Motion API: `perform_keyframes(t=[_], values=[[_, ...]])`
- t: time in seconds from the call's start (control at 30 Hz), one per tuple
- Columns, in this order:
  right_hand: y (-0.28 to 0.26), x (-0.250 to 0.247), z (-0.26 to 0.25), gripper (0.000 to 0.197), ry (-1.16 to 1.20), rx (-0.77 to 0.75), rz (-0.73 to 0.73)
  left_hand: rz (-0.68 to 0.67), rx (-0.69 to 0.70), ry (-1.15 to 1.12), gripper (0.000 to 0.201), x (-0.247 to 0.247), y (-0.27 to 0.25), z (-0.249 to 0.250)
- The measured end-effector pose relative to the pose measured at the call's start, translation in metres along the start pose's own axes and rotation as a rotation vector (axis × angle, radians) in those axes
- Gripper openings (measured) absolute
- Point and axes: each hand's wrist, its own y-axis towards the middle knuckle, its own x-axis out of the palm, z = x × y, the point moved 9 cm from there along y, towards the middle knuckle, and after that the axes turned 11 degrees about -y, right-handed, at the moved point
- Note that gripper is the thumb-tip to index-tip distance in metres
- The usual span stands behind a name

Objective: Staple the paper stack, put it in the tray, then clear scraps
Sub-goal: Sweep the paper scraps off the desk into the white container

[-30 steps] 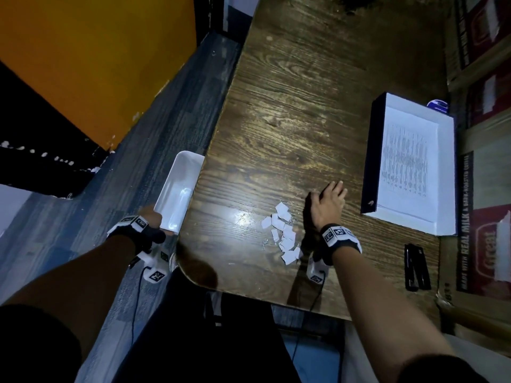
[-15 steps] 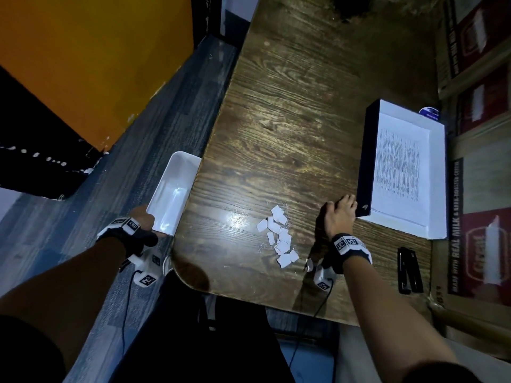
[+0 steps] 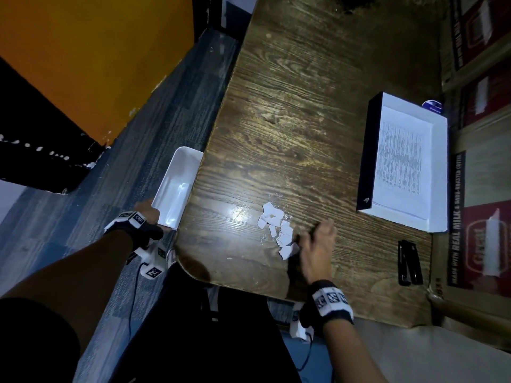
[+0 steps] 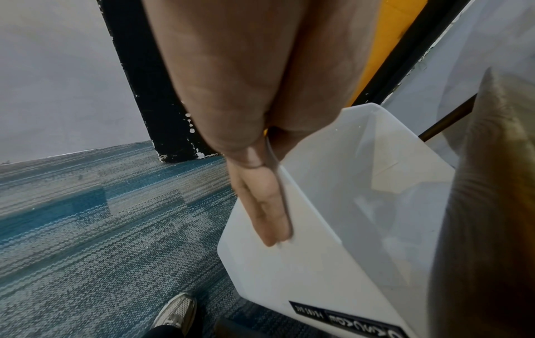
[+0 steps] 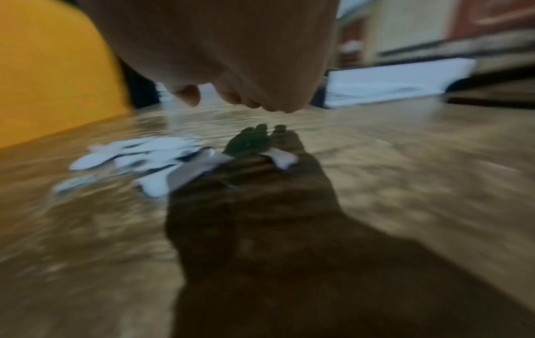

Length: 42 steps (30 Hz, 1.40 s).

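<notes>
A small heap of white paper scraps [image 3: 276, 230] lies on the wooden table [image 3: 290, 120] near its front edge. My right hand [image 3: 312, 241] stands on its edge just right of the heap, fingers loosely bent and holding nothing. The right wrist view is blurred and shows the fingertips [image 5: 188, 93] just above the wood beside the scraps [image 5: 139, 155]. My left hand [image 3: 146, 214] grips the near wall of a white bin [image 3: 177, 183] held against the table's left edge, fingers [image 4: 266, 205] along its outer side [image 4: 318, 263]. The printed paper stack [image 3: 401, 161] lies in the tray [image 3: 439, 175] at the right.
A black stapler [image 3: 409, 264] lies on the table in front of the tray. Cardboard boxes [image 3: 484, 230] line the table's right side. A small blue-topped object [image 3: 431, 105] sits behind the tray. Blue carpet [image 3: 138, 134] and an orange panel [image 3: 96, 51] are to the left.
My right hand has come back from the tray's near corner, moving left and toward me, to the right side of the scraps. The left hand still holds the bin at the table edge.
</notes>
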Motion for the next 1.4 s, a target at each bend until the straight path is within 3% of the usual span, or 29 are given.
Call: perform_keyframes(t=[0.07,0.13,0.27,0.43,0.5,0.63,0.7,0.77,0.87,0.93,1.0,1.07,1.13,1.17,1.27,1.4], values=[[-0.012,0.000,0.044,0.066,-0.003,0.235,-0.012,-0.011,0.001,-0.005,0.050,0.000,-0.006,0.001],[-0.024,0.012,0.048,0.067,-0.018,0.291,-0.031,-0.014,0.022,-0.013,0.043,0.001,-0.009,0.003],[-0.039,0.045,-0.021,0.075,0.027,0.187,-0.040,-0.019,-0.004,-0.013,0.044,0.005,-0.009,-0.001],[-0.047,0.061,-0.113,0.068,0.200,-0.045,-0.106,0.001,0.020,-0.024,0.044,0.000,-0.017,-0.001],[-0.045,0.051,-0.117,0.062,0.327,-0.125,-0.115,-0.011,0.019,-0.024,0.052,-0.002,-0.019,-0.004],[-0.030,-0.006,-0.092,0.045,0.357,-0.199,0.139,-0.028,0.028,-0.028,0.050,-0.004,-0.025,-0.001],[-0.020,-0.022,-0.090,0.026,0.306,-0.232,0.186,-0.033,0.032,-0.015,0.051,-0.004,-0.026,0.000],[-0.008,-0.020,-0.090,0.009,0.232,-0.203,0.082,-0.040,0.026,-0.017,0.053,-0.003,-0.022,-0.005],[-0.005,-0.016,-0.088,0.004,0.203,-0.237,0.011,-0.051,-0.003,-0.082,0.055,-0.002,-0.016,-0.011],[-0.014,-0.009,-0.085,0.025,0.358,-0.273,-0.112,-0.044,-0.009,-0.113,0.057,-0.001,-0.010,-0.015],[-0.032,0.015,-0.076,0.028,0.619,-0.244,-0.387,-0.038,-0.009,-0.119,0.059,0.000,-0.010,-0.015],[-0.062,0.045,-0.066,0.007,0.881,-0.110,-0.735,-0.039,-0.003,-0.132,0.055,0.003,-0.008,-0.016],[-0.092,0.075,-0.053,0.039,0.811,-0.029,-1.030,-0.029,0.002,-0.151,0.055,0.003,-0.007,-0.017],[-0.101,0.086,-0.046,0.045,0.731,-0.014,-1.101,-0.030,-0.004,-0.151,0.056,0.003,-0.003,-0.020],[-0.098,0.102,-0.046,0.041,0.744,0.108,-1.093,-0.030,-0.016,-0.136,0.058,0.005,-0.004,-0.022],[-0.051,0.094,-0.074,0.036,0.918,0.103,-0.812,0.004,-0.011,-0.057,0.055,0.007,-0.015,-0.012]])
